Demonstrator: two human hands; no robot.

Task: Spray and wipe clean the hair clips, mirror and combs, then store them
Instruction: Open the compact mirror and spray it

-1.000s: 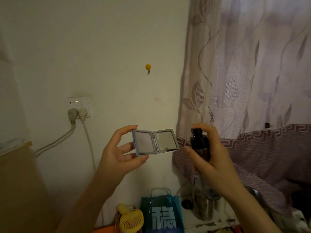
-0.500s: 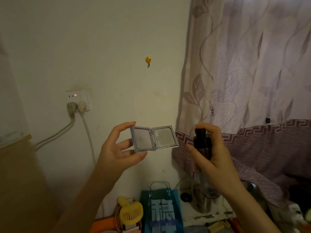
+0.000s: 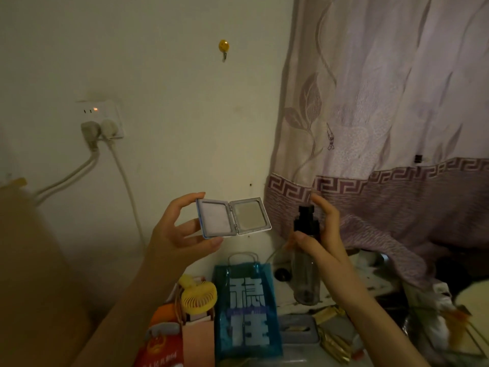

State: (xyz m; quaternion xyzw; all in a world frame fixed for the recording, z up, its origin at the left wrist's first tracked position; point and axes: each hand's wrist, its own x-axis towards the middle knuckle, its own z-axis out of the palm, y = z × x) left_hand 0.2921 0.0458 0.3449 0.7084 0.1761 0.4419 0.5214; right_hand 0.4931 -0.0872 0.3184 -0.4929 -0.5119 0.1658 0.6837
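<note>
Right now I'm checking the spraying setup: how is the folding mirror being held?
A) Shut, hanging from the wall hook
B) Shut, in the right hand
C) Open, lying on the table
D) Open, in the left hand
D: the left hand pinches the left panel of the mirror, both panels spread open in the air.

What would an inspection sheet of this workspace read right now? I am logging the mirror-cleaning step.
Surface: crowded tabletop, mostly covered.
Job's things: compact mirror open, held up; spray bottle upright beside it, apart. Clips, combs: nothing seen.
Clutter: yellow fan, blue bag, grey tin.
Hands: left hand pinches the mirror's left half; right hand grips the bottle, forefinger above the pump.
Cables: two plugs in the wall socket, cords trailing left and down.
Surroundings: wall hook, patterned curtain.
</note>
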